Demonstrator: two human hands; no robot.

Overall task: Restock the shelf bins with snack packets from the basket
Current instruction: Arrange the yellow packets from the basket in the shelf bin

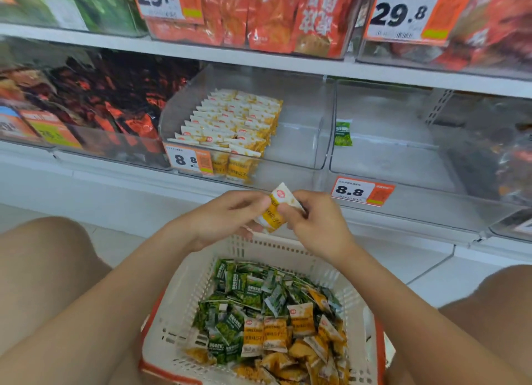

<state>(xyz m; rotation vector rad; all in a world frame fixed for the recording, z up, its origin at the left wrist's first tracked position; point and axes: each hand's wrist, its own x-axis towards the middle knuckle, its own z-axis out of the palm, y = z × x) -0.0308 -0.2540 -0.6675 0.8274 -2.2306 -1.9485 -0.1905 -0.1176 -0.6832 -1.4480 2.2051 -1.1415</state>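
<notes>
View: one wide-angle head camera, worn by the person.
Direction: looks forward and down; the shelf (259, 61) spans the top, from 10 to 2 o'clock.
Nearness: close to the shelf; the basket (195, 284) sits just below the lens, at 6 o'clock.
Distortion: shelf edges slant toward the borders.

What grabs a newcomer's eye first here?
The left hand and right hand pinch one yellow packet at centre, above the white basket of mixed green and yellow packets. Behind, the middle bin holds neat yellow rows; the right bin holds a lone green packet.
</notes>
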